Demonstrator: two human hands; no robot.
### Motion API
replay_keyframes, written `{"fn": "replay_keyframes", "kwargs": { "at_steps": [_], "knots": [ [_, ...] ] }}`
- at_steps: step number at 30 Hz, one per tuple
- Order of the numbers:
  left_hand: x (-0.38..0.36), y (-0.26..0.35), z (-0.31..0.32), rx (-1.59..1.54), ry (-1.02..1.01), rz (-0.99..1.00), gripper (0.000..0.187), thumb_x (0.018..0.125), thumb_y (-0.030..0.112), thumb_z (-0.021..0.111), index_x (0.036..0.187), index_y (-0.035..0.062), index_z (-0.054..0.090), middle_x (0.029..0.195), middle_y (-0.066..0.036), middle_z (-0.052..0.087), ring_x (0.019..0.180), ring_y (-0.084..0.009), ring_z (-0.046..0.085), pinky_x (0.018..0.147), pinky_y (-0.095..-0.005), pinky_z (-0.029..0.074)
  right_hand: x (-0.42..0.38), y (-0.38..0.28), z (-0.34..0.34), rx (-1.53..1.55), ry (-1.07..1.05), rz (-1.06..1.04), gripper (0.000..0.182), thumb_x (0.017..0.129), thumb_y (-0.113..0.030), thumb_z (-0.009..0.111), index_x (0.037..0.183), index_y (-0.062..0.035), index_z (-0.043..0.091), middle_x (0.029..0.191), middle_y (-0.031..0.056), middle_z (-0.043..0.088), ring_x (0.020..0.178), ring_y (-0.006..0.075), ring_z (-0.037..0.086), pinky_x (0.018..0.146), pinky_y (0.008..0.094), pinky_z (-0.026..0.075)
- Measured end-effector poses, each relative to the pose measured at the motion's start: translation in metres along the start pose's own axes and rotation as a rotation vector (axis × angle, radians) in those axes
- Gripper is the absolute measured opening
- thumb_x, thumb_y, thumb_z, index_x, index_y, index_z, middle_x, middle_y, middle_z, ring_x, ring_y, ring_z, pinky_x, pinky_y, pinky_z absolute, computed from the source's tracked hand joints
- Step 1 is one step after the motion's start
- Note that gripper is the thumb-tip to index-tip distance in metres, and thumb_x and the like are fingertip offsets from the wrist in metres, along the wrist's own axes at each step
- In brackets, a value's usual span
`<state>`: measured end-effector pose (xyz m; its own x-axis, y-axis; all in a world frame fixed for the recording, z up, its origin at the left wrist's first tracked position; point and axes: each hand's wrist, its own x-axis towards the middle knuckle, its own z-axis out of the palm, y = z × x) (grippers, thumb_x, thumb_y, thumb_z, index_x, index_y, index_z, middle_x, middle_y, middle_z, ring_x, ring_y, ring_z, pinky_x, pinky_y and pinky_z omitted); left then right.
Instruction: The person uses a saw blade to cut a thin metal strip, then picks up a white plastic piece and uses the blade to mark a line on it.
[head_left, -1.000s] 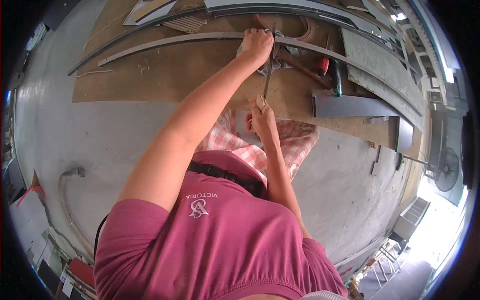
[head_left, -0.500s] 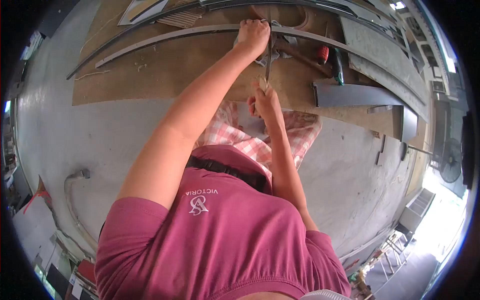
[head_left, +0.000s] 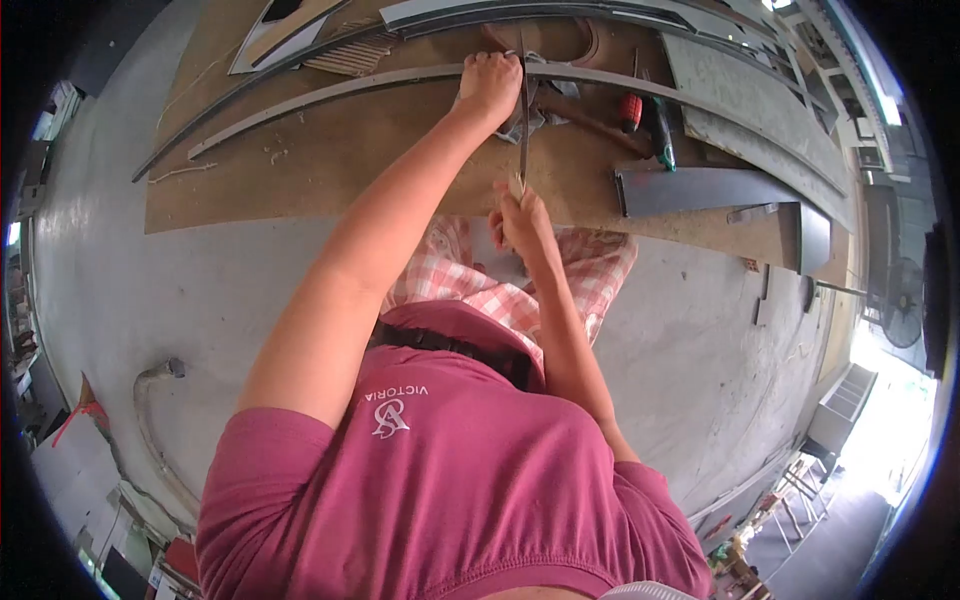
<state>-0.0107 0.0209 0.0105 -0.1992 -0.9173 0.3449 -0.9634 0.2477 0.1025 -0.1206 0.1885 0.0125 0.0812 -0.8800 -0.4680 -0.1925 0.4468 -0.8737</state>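
Observation:
A long, narrow metal strip (head_left: 330,93) lies curved across the brown work surface in the head view. My left hand (head_left: 490,88) is closed over this strip, close to the spot where a thin dark blade (head_left: 525,145) crosses it. Nearer my body, my right hand (head_left: 522,222) is wrapped round the light-coloured handle (head_left: 516,186) of that bladed tool. The blade points away from me, over the strip. Crumpled grey cloth (head_left: 515,125) lies beneath the crossing.
Right of the blade lie a red-handled tool (head_left: 631,113), a green-and-black tool (head_left: 663,135) and a dark angled metal piece (head_left: 700,192). More long strips (head_left: 440,22) run along the far side. A fan (head_left: 903,300) stands at the far right.
The whole view has shifted slightly left and down. My right hand, with the tool, is a little farther from the strip, towards my body. My left hand keeps its place on the strip.

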Motion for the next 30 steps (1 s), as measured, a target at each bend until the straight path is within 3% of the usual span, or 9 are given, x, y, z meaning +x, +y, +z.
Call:
{"fn": "replay_keyframes", "kwargs": {
  "at_steps": [9,11,15,22,23,28,30],
  "knots": [
    [-0.002,0.003,0.006,-0.002,-0.073,-0.033,0.016,0.084,0.014,0.050,0.087,0.0051,0.063,0.091,-0.013,0.065,0.091,-0.0270,0.062,0.081,-0.0403,0.047,0.015,0.002,-0.002,-0.006,0.012,-0.007,0.030,0.096,-0.030,0.043,0.092,-0.0007,0.047,0.053,0.0073,0.054,0.042,0.0130,0.053,0.037,0.0294,0.040],
    [-0.001,-0.001,0.004,-0.004,-0.081,-0.022,0.016,0.083,0.013,0.050,0.089,0.0048,0.062,0.092,-0.013,0.065,0.091,-0.0274,0.061,0.081,-0.0409,0.046,0.008,0.014,-0.001,-0.016,-0.046,0.016,0.024,0.095,-0.026,0.043,0.106,-0.0051,0.046,0.057,0.0073,0.051,0.038,0.0134,0.048,0.034,0.0284,0.036],
    [-0.006,0.003,0.004,-0.002,-0.098,-0.020,0.016,0.083,0.013,0.051,0.090,0.0042,0.062,0.093,-0.014,0.065,0.092,-0.0274,0.061,0.082,-0.0412,0.046,0.006,0.016,-0.001,0.021,-0.043,0.072,0.023,0.094,-0.024,0.042,0.107,-0.0056,0.046,0.058,0.0077,0.052,0.038,0.0131,0.048,0.035,0.0281,0.037],
    [-0.001,-0.002,0.006,0.006,0.007,-0.003,0.011,0.081,0.008,0.050,0.087,0.0033,0.058,0.086,-0.015,0.064,0.086,-0.0297,0.064,0.078,-0.0406,0.050,0.001,0.009,-0.004,-0.077,-0.024,0.010,0.023,0.093,-0.021,0.042,0.107,-0.0033,0.049,0.060,0.0068,0.053,0.041,0.0128,0.049,0.036,0.0268,0.037],
    [-0.004,-0.002,0.009,0.012,0.009,-0.003,0.011,0.081,0.008,0.050,0.087,0.0034,0.058,0.086,-0.015,0.064,0.086,-0.0296,0.063,0.078,-0.0404,0.050,-0.005,0.012,-0.003,-0.092,-0.023,0.026,0.034,0.094,-0.034,0.045,0.092,-0.0002,0.049,0.058,0.0086,0.056,0.043,0.0135,0.054,0.040,0.0280,0.041],
    [-0.004,0.001,0.007,-0.022,0.006,-0.001,0.012,0.080,0.009,0.050,0.088,0.0034,0.058,0.088,-0.015,0.064,0.088,-0.0298,0.063,0.079,-0.0408,0.049,0.019,-0.009,-0.009,-0.009,-0.028,0.021,0.032,0.094,-0.032,0.044,0.092,-0.0005,0.049,0.057,0.0084,0.055,0.041,0.0132,0.052,0.038,0.0274,0.040],
    [-0.004,0.000,0.006,-0.001,-0.020,-0.006,0.012,0.081,0.009,0.050,0.088,0.0037,0.058,0.089,-0.014,0.064,0.088,-0.0298,0.063,0.079,-0.0407,0.049,0.014,-0.017,-0.013,-0.183,-0.080,0.048,0.031,0.095,-0.031,0.044,0.094,-0.0004,0.048,0.058,0.0072,0.055,0.040,0.0129,0.051,0.038,0.0271,0.039]
  ]
}}
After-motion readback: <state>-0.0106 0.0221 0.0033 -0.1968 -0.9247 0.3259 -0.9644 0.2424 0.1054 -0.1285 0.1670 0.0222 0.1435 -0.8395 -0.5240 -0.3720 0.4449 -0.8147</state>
